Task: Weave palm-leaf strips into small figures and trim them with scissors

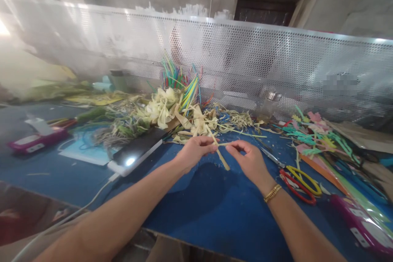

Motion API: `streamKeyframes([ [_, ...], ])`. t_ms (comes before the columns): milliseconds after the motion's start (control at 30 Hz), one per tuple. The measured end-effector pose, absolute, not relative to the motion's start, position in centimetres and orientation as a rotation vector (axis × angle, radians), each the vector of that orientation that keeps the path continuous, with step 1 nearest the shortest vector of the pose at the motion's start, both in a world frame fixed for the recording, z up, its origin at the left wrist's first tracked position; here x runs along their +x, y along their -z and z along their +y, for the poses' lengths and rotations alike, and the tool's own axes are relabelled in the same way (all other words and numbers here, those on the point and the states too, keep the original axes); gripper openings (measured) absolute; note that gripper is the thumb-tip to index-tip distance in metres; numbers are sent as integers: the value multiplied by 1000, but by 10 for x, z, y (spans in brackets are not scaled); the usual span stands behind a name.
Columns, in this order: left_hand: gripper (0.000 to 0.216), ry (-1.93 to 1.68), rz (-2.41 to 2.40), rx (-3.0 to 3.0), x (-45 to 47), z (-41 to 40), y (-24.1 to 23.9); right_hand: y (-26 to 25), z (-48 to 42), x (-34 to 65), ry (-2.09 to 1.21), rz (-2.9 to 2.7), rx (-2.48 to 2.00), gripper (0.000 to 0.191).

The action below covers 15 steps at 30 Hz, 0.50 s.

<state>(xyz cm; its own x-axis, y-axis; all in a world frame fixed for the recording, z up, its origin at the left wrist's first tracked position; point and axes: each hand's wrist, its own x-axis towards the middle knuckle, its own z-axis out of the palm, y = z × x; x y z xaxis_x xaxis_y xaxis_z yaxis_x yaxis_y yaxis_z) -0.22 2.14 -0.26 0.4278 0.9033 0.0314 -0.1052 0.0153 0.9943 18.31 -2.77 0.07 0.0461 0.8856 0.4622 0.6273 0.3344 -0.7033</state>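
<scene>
Over the blue table [215, 213], my left hand [196, 150] and my right hand [248, 159] meet at the middle. Both pinch a pale yellow strip [221, 156] between thumb and fingers. The strip runs across between the two hands, and one end slants down below them. My right wrist wears a gold bracelet [272, 193]. Just behind my hands lies a heap of pale yellow folded strips [172, 110].
Scissors with red and yellow handles [299, 180] lie right of my right hand. A phone [136, 153] on a white cable sits to the left. Coloured straws [184, 80] stand at the back by a perforated metal screen [276, 65]. Green and pink pieces [313, 135] lie at right.
</scene>
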Motion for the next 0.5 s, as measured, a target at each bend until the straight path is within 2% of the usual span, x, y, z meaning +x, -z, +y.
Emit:
streamKeyframes([
  [67, 29, -849, 768, 1367, -2, 17, 0, -6, -29, 185, -186, -1631, -1349, 20],
  [133, 24, -766, 722, 1396, 0, 12, -1, -10, -30, 186, -175, -1642, -1324, 20],
  [367, 23, -600, 712, 1436, 5, 5, 0, -5, -32, 176, -721, -1626, -1304, 21],
  [500, 23, -536, 716, 1492, 4, 5, 1, -3, -32, 175, -756, -1586, -1283, 20],
])
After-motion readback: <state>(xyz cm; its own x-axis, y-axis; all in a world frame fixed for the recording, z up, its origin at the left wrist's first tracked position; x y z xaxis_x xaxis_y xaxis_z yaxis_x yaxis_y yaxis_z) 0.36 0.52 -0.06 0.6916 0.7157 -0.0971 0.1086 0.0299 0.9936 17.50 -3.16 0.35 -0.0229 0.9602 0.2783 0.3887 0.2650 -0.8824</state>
